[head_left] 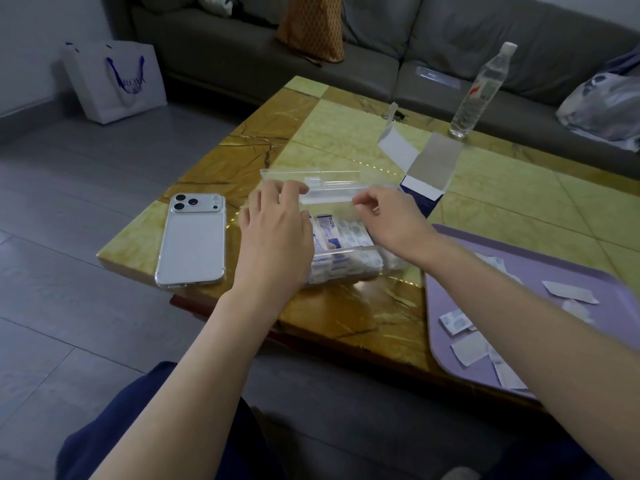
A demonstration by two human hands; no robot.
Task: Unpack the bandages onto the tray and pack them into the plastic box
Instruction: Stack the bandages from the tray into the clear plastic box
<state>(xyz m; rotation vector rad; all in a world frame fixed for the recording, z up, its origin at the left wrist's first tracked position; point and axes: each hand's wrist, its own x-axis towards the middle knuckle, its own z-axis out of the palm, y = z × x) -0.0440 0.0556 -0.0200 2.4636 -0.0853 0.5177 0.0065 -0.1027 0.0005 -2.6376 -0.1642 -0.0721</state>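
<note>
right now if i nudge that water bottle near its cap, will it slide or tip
Probably tips: the water bottle is tall and narrow, standing upright on a small base. On its side it would likely roll, being round. The glossy table may let it slide if pushed low.

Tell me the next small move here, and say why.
Probably the right hand should let go of the lid and reach to the tray for a loose bandage. It and the left hand hold the lid raised over the plastic box, which already holds many bandages, yet several still lie on the tray.
</note>
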